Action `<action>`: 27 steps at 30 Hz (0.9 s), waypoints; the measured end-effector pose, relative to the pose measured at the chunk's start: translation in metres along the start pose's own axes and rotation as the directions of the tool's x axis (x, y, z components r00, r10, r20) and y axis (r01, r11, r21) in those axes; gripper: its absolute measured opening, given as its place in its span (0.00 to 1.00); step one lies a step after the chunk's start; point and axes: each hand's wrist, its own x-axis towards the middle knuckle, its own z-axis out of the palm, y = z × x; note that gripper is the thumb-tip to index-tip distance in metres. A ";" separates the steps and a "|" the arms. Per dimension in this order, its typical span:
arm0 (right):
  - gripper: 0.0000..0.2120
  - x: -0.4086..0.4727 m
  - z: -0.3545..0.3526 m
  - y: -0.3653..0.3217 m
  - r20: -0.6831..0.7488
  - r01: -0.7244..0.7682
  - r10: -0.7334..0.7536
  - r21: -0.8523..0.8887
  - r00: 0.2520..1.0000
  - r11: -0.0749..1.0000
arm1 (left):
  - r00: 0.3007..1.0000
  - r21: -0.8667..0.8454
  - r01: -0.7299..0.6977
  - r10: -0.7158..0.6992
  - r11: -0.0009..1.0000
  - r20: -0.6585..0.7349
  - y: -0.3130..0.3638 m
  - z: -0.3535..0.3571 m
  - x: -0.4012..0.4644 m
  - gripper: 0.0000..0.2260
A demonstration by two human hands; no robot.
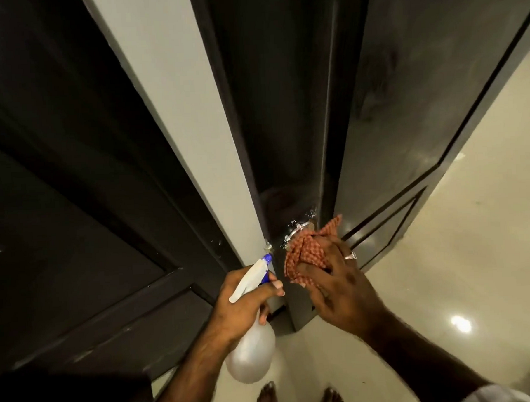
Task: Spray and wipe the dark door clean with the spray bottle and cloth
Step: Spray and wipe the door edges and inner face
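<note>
droplets on the door (284, 115) by its handle (298, 228); right hand (337, 276) bunches cloth (305, 253) there, left hand (241, 302) grips spray bottle (252, 347) beside. wiping barely begun.

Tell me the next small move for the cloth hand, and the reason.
Probably rub the checked cloth round the metal door handle: droplets glisten there on the dark door, the right hand already presses the cloth against it, and the left hand holds the spray bottle.

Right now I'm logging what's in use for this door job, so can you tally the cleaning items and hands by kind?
Spray bottles: 1, the spray bottle, held in the left hand
Cloths: 1, the checked cloth, held in the right hand
Hands: 2
Total: 4
</note>
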 end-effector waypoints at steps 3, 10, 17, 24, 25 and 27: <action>0.21 0.007 -0.007 0.002 -0.004 -0.127 0.136 0.328 0.991 0.936 | 1.000 0.015 0.016 -0.015 1.000 -0.016 -0.001 0.009 -0.008 0.11; 0.21 0.050 -0.016 -0.035 0.543 -0.452 0.640 0.832 0.544 -0.323 | 0.995 0.070 -0.003 0.009 0.998 -0.095 0.005 0.014 -0.021 0.08; 0.23 0.026 0.001 -0.017 -0.115 -0.102 0.117 0.128 0.986 0.987 | 0.978 0.093 0.035 -0.015 0.995 -0.210 0.005 0.008 -0.025 0.04; 0.26 0.036 -0.014 0.016 0.178 -0.268 0.205 0.503 0.962 0.821 | 0.969 0.082 0.085 -0.063 0.993 -0.239 0.008 0.007 -0.024 0.03; 0.25 0.039 -0.012 0.008 0.173 -0.351 0.315 0.634 0.933 0.690 | 0.967 0.075 0.083 -0.062 0.994 -0.248 0.009 0.008 -0.024 0.03; 0.20 0.044 -0.007 -0.012 0.224 -0.416 0.520 0.863 0.824 0.287 | 0.963 0.051 0.080 -0.064 0.995 -0.263 0.010 0.011 -0.023 0.02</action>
